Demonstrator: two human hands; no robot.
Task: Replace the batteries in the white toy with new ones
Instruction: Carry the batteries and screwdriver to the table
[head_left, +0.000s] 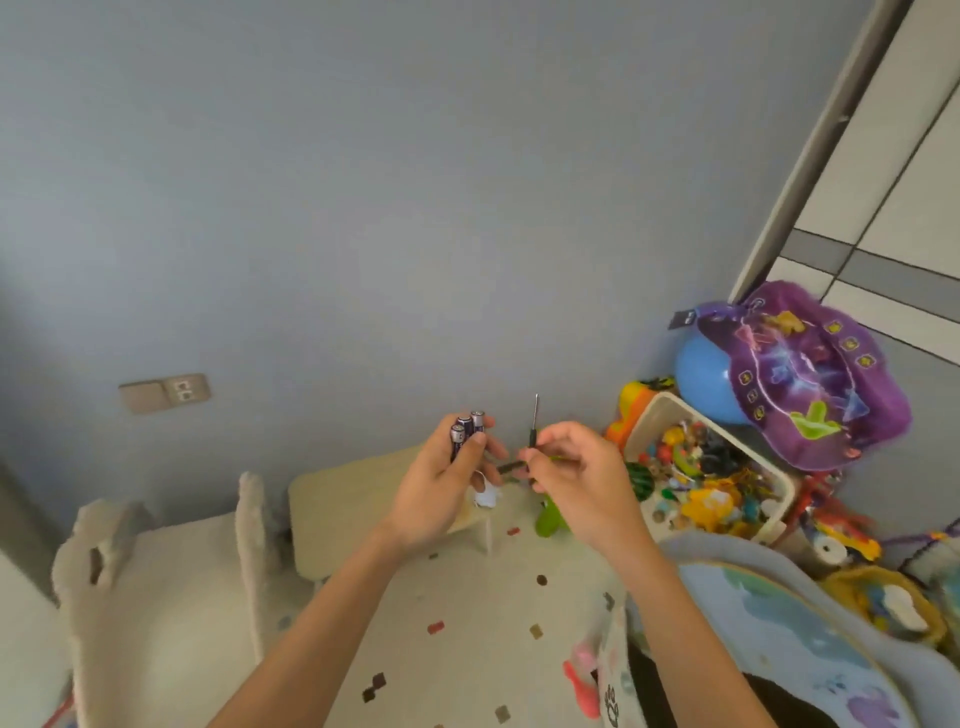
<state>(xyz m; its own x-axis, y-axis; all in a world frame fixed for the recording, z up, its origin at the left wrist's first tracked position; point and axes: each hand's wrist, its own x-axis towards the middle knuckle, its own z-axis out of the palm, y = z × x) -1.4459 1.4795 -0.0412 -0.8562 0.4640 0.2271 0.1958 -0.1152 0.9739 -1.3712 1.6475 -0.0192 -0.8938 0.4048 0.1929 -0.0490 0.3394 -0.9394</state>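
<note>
My left hand (447, 475) is raised in front of the wall and closed around three purple-labelled batteries (466, 428), their metal ends pointing up. My right hand (576, 473) pinches a small screwdriver (533, 428) with a dark handle, its thin shaft pointing up. The two hands are close together, a small gap between them. A small white object, probably the white toy (487, 498), shows just below my left hand on the low table; most of it is hidden.
A low beige table (343, 499) stands against the grey wall. A white bin (711, 462) full of small colourful toys sits to the right, with a blue ball (701, 374) and purple bag (810, 374) behind. A green toy (550, 517) lies on the speckled floor.
</note>
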